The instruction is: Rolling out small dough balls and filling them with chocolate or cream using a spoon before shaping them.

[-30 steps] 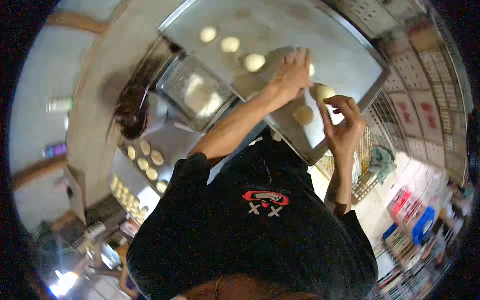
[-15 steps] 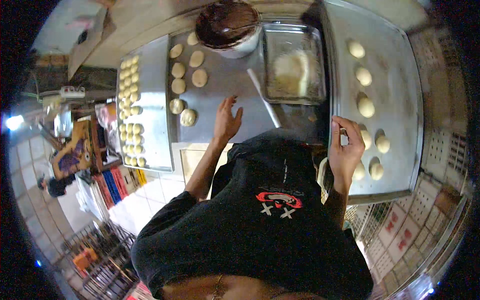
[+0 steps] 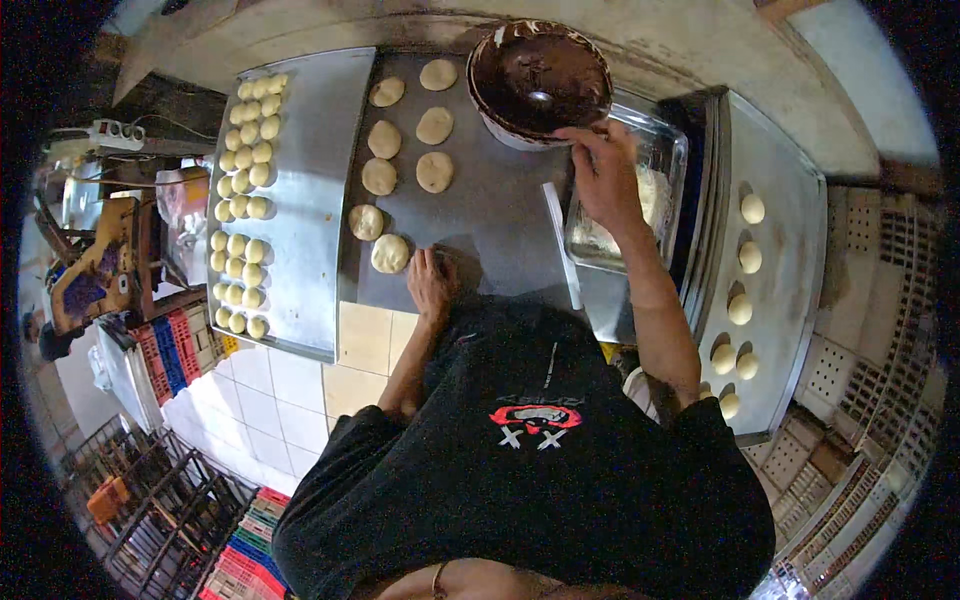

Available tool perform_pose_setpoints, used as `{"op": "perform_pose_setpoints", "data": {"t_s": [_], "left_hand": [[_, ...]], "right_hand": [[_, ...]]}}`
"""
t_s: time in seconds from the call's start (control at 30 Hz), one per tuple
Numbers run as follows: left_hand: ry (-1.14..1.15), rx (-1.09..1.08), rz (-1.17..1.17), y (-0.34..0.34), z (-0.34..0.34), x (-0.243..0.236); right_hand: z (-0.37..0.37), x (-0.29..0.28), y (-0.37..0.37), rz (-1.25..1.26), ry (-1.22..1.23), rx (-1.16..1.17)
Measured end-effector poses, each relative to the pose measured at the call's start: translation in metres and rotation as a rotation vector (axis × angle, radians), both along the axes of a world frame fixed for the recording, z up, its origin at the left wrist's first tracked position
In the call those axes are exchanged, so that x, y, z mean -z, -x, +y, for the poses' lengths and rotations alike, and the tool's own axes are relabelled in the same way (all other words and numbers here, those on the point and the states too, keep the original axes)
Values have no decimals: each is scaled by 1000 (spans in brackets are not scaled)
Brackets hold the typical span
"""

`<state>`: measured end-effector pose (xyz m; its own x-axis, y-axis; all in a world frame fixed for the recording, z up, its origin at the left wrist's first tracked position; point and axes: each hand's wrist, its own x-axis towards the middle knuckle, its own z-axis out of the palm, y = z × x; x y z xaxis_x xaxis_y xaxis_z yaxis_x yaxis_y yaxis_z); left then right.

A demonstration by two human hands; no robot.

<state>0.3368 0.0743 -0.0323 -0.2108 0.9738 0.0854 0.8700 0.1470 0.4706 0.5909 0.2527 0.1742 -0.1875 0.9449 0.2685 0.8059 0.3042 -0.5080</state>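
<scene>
My left hand (image 3: 433, 280) rests low on the dark work surface (image 3: 490, 230), beside a flattened dough round (image 3: 389, 253), with its fingers curled together; what they hold, if anything, is hidden. More flattened rounds (image 3: 434, 172) lie above it. My right hand (image 3: 603, 170) reaches to the near rim of a tub (image 3: 530, 70) coated with dark brown paste, its fingers bent in and their tips too small to read. It hangs over a metal pan (image 3: 676, 200) with pale contents. A white rod (image 3: 561, 245) lies between my hands.
On the left, a metal tray (image 3: 318, 130) holds rows of small dough balls (image 3: 250, 250). A right-hand tray (image 3: 785, 280) carries several more balls (image 3: 740, 310). A wall ledge (image 3: 690, 50) runs behind. Stacked crates (image 3: 165, 355) stand at lower left over the tiled floor (image 3: 250, 410).
My view has swung from the right tray to the middle surface. My right hand has left that tray for the brown tub. My left hand has left the tray and dropped beside the flattened rounds, fingers curling.
</scene>
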Motion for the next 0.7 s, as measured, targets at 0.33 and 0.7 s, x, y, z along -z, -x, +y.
{"op": "perform_pose_setpoints", "data": {"t_s": [0.33,0.7], "left_hand": [[-88,-15,5,5,9,-5],[-131,-3,-66,8,11,-11]], "right_hand": [[68,34,42,-188,187,-147],[80,36,36,-245,260,-191]]}}
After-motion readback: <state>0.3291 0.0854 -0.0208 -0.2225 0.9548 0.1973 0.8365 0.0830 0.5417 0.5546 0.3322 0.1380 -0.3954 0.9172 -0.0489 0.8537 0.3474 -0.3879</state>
